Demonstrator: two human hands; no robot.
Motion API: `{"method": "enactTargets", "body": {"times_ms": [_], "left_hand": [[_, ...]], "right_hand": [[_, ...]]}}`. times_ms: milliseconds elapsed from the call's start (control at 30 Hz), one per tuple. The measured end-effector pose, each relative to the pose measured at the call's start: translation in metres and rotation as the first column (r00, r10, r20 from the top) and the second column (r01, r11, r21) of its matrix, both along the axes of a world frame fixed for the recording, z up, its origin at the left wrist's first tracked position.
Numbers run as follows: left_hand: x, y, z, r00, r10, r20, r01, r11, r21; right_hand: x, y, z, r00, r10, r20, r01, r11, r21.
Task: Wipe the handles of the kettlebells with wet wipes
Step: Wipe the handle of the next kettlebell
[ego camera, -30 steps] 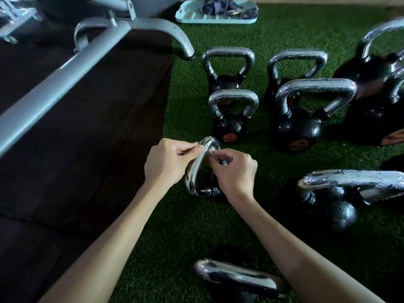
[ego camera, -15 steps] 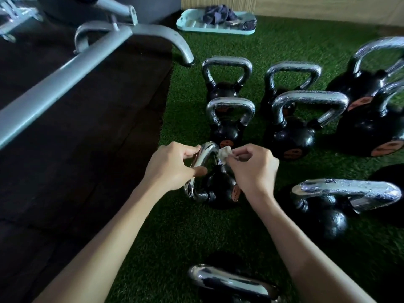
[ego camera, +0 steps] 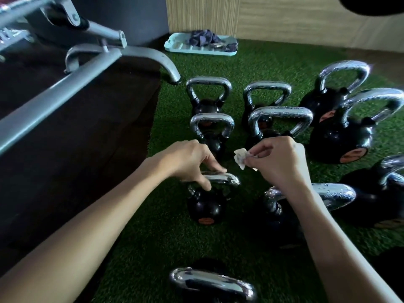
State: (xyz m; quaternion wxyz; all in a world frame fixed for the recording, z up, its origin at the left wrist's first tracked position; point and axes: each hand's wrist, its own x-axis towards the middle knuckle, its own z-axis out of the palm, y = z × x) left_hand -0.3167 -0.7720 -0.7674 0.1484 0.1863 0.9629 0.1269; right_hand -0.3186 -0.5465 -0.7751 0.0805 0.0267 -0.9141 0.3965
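Wiping step, between strokes. The left hand (ego camera: 192,162) steadies the small kettlebell (ego camera: 204,207), which stands upright on the green turf (ego camera: 166,241). Its grip is curled over the top bar of the handle (ego camera: 228,179), with the thumb reaching down in front. The right hand (ego camera: 282,162) is raised just beside and above that handle. Its grip is pinched together on a crumpled wet wipe (ego camera: 240,158), which touches no metal.

Judged stage: this handle is being worked on or has just been finished. The next move calls for bringing the wipe down onto a bar and wrapping it round the tube. That bar is either this one or the neighbouring handle (ego camera: 336,193) below the right wrist.

Materials: the bodies are rounded, matt black and probably rubber-coated, with orange discs on their faces. The handles are smooth chromed loops, and several are speckled with what look like droplets. The wipe is thin, pale and limp. The turf is short, dense pile, bordered on the left by a dark mat (ego camera: 76,149).

Also visible: a grey tubular machine frame (ego camera: 65,84) and a pale blue tray (ego camera: 181,48) holding dark cloth by the wall.
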Motion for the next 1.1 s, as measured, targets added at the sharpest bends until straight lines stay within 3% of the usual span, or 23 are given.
{"method": "enactTargets", "body": {"times_ms": [167,300,433,533,633,800,967,1100], "left_hand": [[0.028,-0.010,-0.021,0.977,0.010,-0.213,-0.022,0.998,-0.053],[0.032,-0.021,-0.023,0.983,0.099,-0.155,-0.097,0.995,0.026],[0.011,-0.032,0.002,0.971,0.230,0.071,-0.241,0.940,0.241],[-0.042,-0.044,0.013,0.944,0.322,-0.075,-0.302,0.932,0.201],[-0.103,-0.049,0.015,0.908,0.401,-0.118,-0.368,0.901,0.230],[-0.173,-0.041,0.028,0.929,0.346,-0.127,-0.343,0.938,0.047],[-0.199,-0.032,0.019,0.957,0.272,-0.102,-0.282,0.953,-0.111],[-0.195,-0.045,-0.004,0.951,0.277,-0.134,-0.270,0.960,0.070]], "right_hand": [[0.005,0.008,0.003,0.998,0.056,0.022,-0.057,0.998,0.028],[0.001,0.003,0.003,0.991,0.124,0.050,-0.127,0.990,0.062],[-0.018,-0.007,0.005,0.986,0.165,0.034,-0.167,0.983,0.081],[-0.052,-0.016,0.013,0.984,0.176,0.004,-0.175,0.979,0.101],[-0.095,-0.031,0.016,0.985,0.160,-0.059,-0.152,0.981,0.119],[-0.155,-0.054,0.009,0.973,0.213,-0.092,-0.191,0.960,0.205],[-0.179,-0.053,0.011,0.969,0.245,0.037,-0.245,0.926,0.287],[-0.187,-0.046,0.018,0.972,0.219,0.086,-0.235,0.924,0.303]]}}
